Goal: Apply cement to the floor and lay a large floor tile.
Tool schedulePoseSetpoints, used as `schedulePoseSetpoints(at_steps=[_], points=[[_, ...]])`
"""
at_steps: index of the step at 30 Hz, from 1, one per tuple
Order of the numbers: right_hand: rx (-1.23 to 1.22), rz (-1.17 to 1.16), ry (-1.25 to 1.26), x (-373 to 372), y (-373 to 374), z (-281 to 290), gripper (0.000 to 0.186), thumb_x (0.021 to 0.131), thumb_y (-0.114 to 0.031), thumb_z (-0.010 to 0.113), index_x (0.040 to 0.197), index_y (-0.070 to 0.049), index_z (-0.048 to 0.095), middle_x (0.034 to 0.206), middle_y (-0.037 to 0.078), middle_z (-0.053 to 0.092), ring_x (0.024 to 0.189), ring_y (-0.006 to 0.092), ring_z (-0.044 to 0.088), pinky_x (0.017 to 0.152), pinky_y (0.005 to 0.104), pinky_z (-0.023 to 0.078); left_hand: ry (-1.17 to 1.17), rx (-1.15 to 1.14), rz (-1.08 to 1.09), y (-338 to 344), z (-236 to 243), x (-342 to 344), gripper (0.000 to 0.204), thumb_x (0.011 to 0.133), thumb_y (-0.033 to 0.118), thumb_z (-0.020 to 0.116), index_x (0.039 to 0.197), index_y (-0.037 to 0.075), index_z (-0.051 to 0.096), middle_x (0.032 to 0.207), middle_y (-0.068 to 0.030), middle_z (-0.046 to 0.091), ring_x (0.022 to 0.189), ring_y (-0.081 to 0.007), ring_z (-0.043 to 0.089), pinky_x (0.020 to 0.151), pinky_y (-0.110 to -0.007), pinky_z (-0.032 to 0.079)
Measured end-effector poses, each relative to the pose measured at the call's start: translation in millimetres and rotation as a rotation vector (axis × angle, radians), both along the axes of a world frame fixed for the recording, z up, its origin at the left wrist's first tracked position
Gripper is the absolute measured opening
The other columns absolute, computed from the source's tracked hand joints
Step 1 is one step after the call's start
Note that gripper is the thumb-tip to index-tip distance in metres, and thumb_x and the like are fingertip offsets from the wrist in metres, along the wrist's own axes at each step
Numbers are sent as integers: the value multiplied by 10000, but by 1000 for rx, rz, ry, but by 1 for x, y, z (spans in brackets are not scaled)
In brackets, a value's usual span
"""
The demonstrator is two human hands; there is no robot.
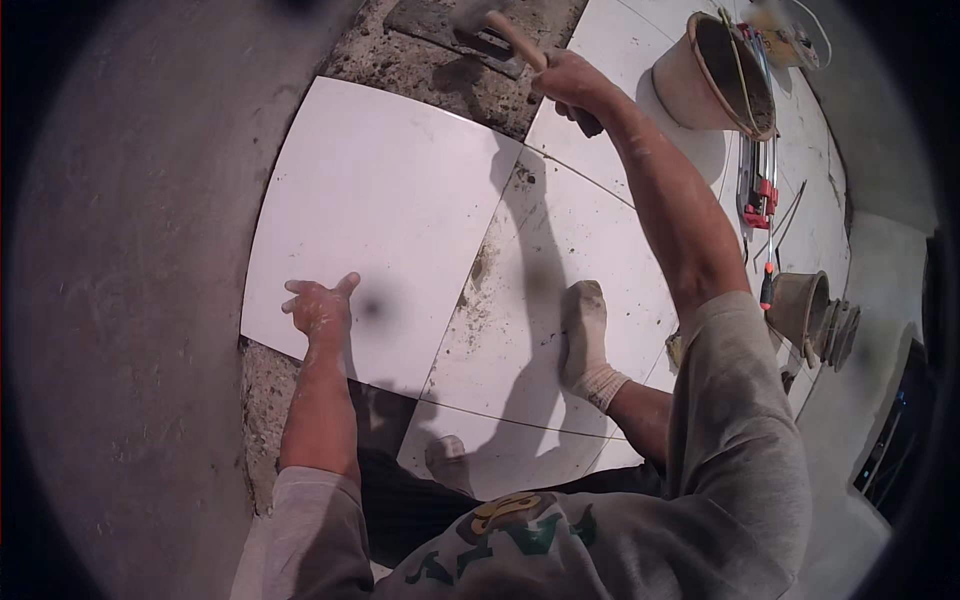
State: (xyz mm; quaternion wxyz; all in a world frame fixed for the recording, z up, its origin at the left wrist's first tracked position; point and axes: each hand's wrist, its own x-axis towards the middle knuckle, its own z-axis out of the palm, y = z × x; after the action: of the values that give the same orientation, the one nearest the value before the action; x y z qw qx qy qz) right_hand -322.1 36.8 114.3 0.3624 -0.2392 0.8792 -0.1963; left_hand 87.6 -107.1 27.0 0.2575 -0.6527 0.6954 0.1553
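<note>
My left hand [322, 305] is over the lower part of a large white floor tile [385, 190], fingers spread and holding nothing. Whether the palm presses on the tile I cannot tell. My right hand [578, 82] is closed round the wooden handle of a mallet [520, 42], raised near the tile's far right corner. The mallet's dark head is blurred at the top edge. Behind it, a flat trowel [430, 22] lies on rough grey mortar [400, 62]. A neighbouring white tile [510, 330] carries crumbs of mortar, and my socked foot [585, 335] rests on it.
A large bucket [690, 85] of dark mix stands at the far right, beside a tile cutter [757, 200] with red parts. Another bucket [795, 305] is nearer on the right. A bare grey wall [140, 300] borders the left side. Rough ground [265, 400] shows below the tile.
</note>
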Motion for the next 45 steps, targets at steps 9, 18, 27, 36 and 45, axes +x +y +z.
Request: schedulePoseSetpoints(at_steps=[9, 18, 27, 36, 45], points=[[32, 108, 117, 35, -18, 7, 460, 717, -94, 553, 1177, -95, 575, 729, 179, 643, 552, 245, 639, 514, 369, 526, -10, 31, 48, -3, 0, -5, 1280, 617, 598, 790, 1429, -103, 91, 1299, -401, 339, 1078, -451, 561, 799, -430, 545], [175, 325, 71, 54, -28, -7, 281, 705, -63, 515, 968, 25, 559, 641, 137, 598, 530, 217, 614, 445, 367, 476, -21, 19, -25, -4, -6, 0, 1277, 636, 651, 743, 1403, -159, 120, 1266, -472, 337, 1067, -476, 566, 833, -413, 527], [-393, -165, 376, 107, -9, -18, 405, 783, -355, 645, 1034, -45, 571, 819, 204, 643, 651, 299, 650, 654, 450, 501, 44, 59, -248, -14, -16, 6, 1067, 675, 703, 663, 1261, -162, 445, 1245, -316, 517, 1182, -394, 512, 932, -395, 471], [-249, -425, -255, 232, 73, -66, 241, 800, -220, 634, 901, -8, 579, 643, 39, 554, 508, 122, 514, 475, 281, 424, -20, 148, 49, -20, -29, 1, 1331, 616, 611, 788, 1417, -134, 30, 1398, -413, 226, 1205, -467, 470, 935, -451, 491], [-75, -217, -122, 277, 104, -87, 431, 842, -433, 606, 1035, -49, 579, 893, 237, 651, 874, 393, 630, 757, 457, 481, -72, 146, 2, -14, -10, -8, 1352, 624, 695, 724, 1399, -172, 34, 1377, -420, 276, 1197, -438, 497, 864, -451, 528]])
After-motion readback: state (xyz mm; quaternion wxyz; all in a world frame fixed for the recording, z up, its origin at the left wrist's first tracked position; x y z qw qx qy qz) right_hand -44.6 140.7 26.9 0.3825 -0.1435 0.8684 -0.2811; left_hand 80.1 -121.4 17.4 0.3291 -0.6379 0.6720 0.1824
